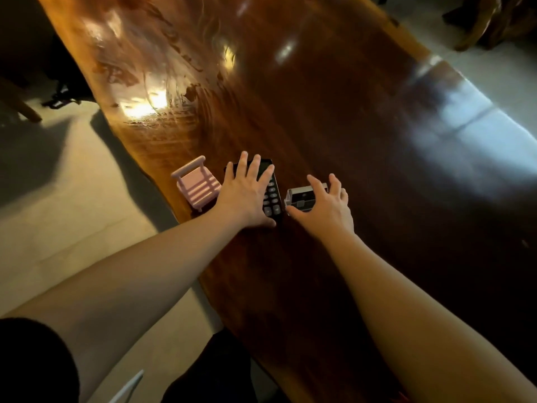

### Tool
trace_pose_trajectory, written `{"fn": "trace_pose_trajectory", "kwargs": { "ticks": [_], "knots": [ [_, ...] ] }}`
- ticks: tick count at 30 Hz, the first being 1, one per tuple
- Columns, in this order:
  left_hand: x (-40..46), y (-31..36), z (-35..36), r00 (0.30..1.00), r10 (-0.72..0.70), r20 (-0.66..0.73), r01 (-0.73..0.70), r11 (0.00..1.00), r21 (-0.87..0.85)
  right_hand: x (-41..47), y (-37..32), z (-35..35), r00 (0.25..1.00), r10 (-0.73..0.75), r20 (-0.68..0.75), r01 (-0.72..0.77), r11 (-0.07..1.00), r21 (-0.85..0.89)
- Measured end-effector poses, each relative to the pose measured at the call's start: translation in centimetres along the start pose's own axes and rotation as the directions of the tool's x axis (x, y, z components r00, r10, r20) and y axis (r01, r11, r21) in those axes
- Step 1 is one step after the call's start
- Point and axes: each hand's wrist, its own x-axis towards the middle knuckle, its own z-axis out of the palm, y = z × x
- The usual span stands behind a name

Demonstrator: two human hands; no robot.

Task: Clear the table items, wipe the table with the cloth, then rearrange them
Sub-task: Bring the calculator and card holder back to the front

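A long glossy wooden table (pixel 319 97) runs away from me. Near its left edge stand three items in a row: a small pink toy chair (pixel 199 184), a black calculator (pixel 271 196) and a small grey-and-black box (pixel 299 197). My left hand (pixel 247 193) lies flat on the calculator with fingers spread, covering most of it. My right hand (pixel 325 205) arches over the grey box, thumb at its near corner and fingers at its far side. No cloth is in view.
The table's left edge runs just beside the pink chair, with pale tiled floor (pixel 72 213) below. Dark wooden furniture (pixel 499 21) stands at the far right and a chair leg (pixel 20 103) at the far left.
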Motion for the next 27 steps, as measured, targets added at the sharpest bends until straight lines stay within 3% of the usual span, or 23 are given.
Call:
{"fn": "trace_pose_trajectory", "kwargs": {
  "ticks": [7, 18, 27],
  "knots": [
    [2.4, -0.3, 0.8, 0.997, 0.023, 0.074, -0.029, 0.996, 0.081, 2.3, -0.7, 1.9, 0.999, 0.040, 0.035, -0.038, 0.999, -0.038],
    [2.2, 1.3, -0.4, 0.996, -0.015, 0.087, 0.002, 0.988, 0.153, 0.7, 2.8, 1.9, 0.995, 0.051, -0.089, -0.037, 0.987, 0.157],
    [-0.3, 10.2, -1.2, 0.985, 0.172, 0.023, -0.173, 0.964, 0.203, -7.3, 12.8, -0.5, 0.946, 0.224, -0.236, -0.162, 0.953, 0.258]
  ]
}}
